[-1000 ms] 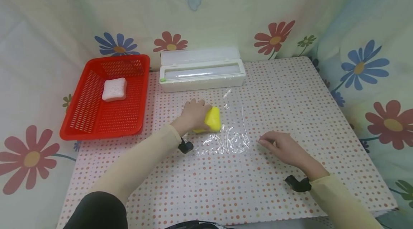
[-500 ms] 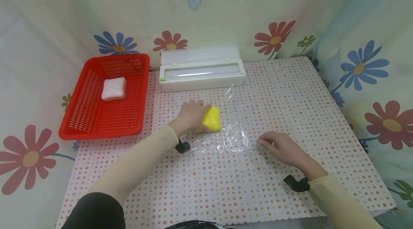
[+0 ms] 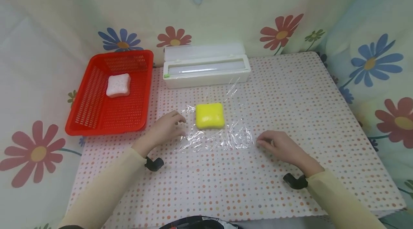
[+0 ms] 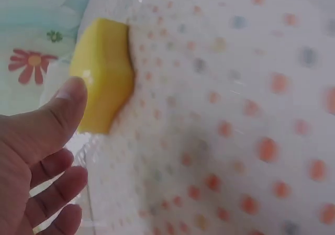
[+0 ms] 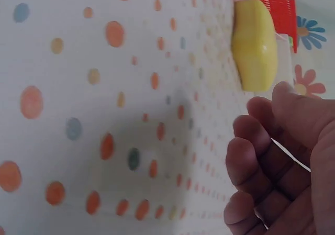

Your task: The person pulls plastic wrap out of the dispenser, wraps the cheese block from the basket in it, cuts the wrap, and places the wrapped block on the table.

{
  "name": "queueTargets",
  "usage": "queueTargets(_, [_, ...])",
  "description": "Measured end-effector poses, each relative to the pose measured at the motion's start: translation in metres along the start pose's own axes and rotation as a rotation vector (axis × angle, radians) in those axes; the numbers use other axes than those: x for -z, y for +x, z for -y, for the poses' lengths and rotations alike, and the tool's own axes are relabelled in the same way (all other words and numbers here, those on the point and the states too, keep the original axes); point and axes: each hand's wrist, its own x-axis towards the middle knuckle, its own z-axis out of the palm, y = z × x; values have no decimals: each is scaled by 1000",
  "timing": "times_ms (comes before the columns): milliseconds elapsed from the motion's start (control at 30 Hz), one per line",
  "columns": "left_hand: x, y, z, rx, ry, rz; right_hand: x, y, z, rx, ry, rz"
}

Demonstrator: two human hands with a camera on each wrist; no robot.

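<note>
A yellow sponge (image 3: 209, 116) lies flat in the head view on a sheet of clear cling film (image 3: 237, 137) spread over the dotted tabletop. My left hand (image 3: 166, 128) is just left of the sponge, apart from it, at the film's left edge. Its fingers are loosely bent with nothing between them; the left wrist view shows its thumb (image 4: 72, 91) overlapping the sponge (image 4: 104, 73). To the right, my right hand (image 3: 280, 146) hovers at the film's right edge. Its fingers are loosely curled in the right wrist view, and no object shows in them.
Behind the sponge stands a white cling film box (image 3: 206, 78) with its lid up and a roll inside. A red plastic basket (image 3: 146, 96) at the left holds a pale pink sponge (image 3: 118, 85). A flowered curtain (image 3: 226, 13) surrounds the table's back and sides.
My left hand has let go of the yellow sponge and drawn back to the left, leaving the sponge flat on the film. The right hand has stayed nearly still.
</note>
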Motion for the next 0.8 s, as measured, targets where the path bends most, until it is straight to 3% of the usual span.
queueTargets(133, [-6,-25,21,-4,-83,9,-6,5,-4,1,-6,0])
queueTargets(300, [-16,-42,38,-4,-106,66,-14,10,-10,-12,-1,26])
queueTargets(500, [-27,-46,40,26,-117,132,-18,11,-18,-3,52,91])
queueTargets(800, [-33,-47,42,18,-122,112,-25,12,-25,25,14,86])
